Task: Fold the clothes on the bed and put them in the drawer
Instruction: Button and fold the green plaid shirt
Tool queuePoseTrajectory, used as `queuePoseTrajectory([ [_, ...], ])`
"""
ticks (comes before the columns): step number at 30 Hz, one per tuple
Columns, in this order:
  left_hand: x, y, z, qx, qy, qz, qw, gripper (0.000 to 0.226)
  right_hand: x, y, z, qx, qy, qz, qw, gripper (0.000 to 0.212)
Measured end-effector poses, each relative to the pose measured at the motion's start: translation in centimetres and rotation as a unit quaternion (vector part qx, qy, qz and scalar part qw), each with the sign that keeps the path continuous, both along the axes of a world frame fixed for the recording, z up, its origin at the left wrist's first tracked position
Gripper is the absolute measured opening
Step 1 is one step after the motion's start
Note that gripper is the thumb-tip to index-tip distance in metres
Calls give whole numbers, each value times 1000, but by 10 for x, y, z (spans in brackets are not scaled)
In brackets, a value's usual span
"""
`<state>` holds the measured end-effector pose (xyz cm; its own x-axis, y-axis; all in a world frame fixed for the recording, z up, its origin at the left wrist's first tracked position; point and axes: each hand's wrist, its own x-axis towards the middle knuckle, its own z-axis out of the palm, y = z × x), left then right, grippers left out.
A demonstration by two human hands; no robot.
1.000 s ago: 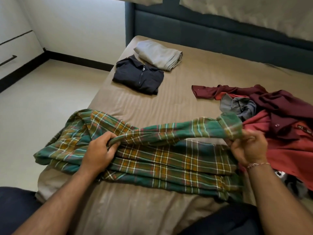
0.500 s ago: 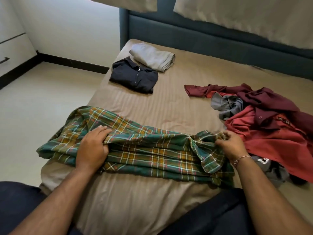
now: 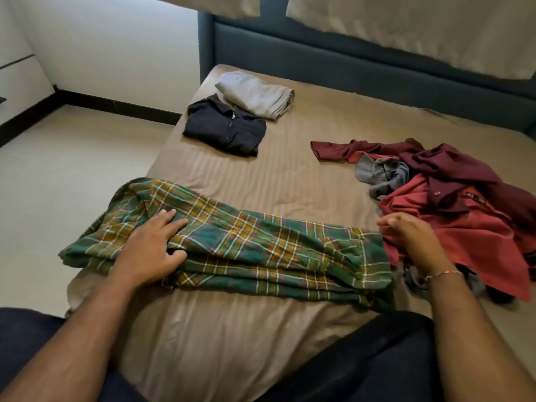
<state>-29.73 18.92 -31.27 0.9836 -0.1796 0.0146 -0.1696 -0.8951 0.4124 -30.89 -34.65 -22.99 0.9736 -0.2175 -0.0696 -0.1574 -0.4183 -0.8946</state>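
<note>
A green and orange plaid shirt point(image 3: 261, 250) lies folded lengthwise into a long strip across the near part of the bed point(image 3: 290, 175). My left hand point(image 3: 150, 248) rests flat on its left part, fingers spread. My right hand point(image 3: 412, 236) hovers by the strip's right end, fingers loosely curled and holding nothing. A folded black zip jacket point(image 3: 226, 129) and a folded grey garment point(image 3: 255, 92) lie at the far left of the bed. An unfolded heap of clothes sits at the right: a maroon shirt point(image 3: 452, 166), a red shirt point(image 3: 464, 227), a grey piece point(image 3: 383, 175).
A dark blue headboard point(image 3: 348, 59) bounds the bed at the back, with pale pillows above it. Light floor point(image 3: 58, 175) runs along the left of the bed. A white drawer front point(image 3: 14, 79) shows at the far left edge. My dark trouser legs are at the bottom.
The sleeve that both hands held stretched above the shirt has been laid down along it. My right hand has let go and moved off to the right; my left hand has flattened.
</note>
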Motion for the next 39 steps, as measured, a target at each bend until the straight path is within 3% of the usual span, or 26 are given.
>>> queuePoseTrajectory([
  [2, 0, 1, 6, 7, 35, -17, 999, 87, 4, 11, 1, -144, -39, 32, 988, 14],
  [4, 1, -9, 16, 4, -1, -3, 1000, 80, 3, 29, 1, -206, -19, 157, 966, 14],
  [5, 1, -20, 22, 3, -46, -2, 999, 74, 4, 39, 0, -259, 5, 216, 941, 29],
  [7, 4, -51, 34, -16, -117, -51, 992, 64, 10, 59, -7, -428, 52, 293, 853, 53],
  [8, 5, -69, 38, -24, -124, -98, 987, 61, 15, 65, -12, -493, 63, 310, 811, 50],
  [9, 7, -87, 40, -20, -113, -150, 982, 60, 19, 69, -14, -515, 65, 304, 798, 36],
  [10, 8, -103, 38, -1, -92, -191, 977, 60, 22, 67, -14, -480, 70, 290, 825, 21],
  [12, 13, -126, 25, 46, -26, -210, 976, 64, 26, 54, -6, -290, 83, 250, 920, 20],
  [14, 16, -135, 10, 70, 52, -180, 980, 71, 26, 38, 7, -141, 89, 226, 960, 14],
  [16, 14, -136, -3, 77, 71, -166, 980, 78, 25, 28, 16, -173, 113, 234, 950, 14],
  [19, 9, -134, -12, 93, 67, -164, 980, 88, 20, 19, 6, -269, 267, 274, 884, 18],
  [21, 7, -134, -9, 63, 80, -158, 982, 92, 19, 13, -8, -325, 297, 272, 856, 15],
  [24, 6, -144, -3, -36, 99, -111, 988, 105, 26, 6, -15, -336, 173, 175, 909, 22],
  [26, 7, -157, 1, -77, 96, -49, 991, 85, 27, 5, -10, -256, 106, 106, 955, 16],
  [27, 9, -164, 2, -55, 75, -19, 996, 68, 25, 4, -7, -207, 108, 94, 968, 12],
  [31, 15, -201, 17, 104, -31, 5, 994, 38, 16, -9, -17, -183, 236, 146, 943, 26],
  [35, 24, -248, 20, 96, -42, -68, 992, 36, 11, -24, -30, -76, 173, 1, 982, 20],
  [39, 20, -303, 13, 42, -1, -147, 988, 54, 10, -23, -37, -44, 170, -141, 974, 26],
])
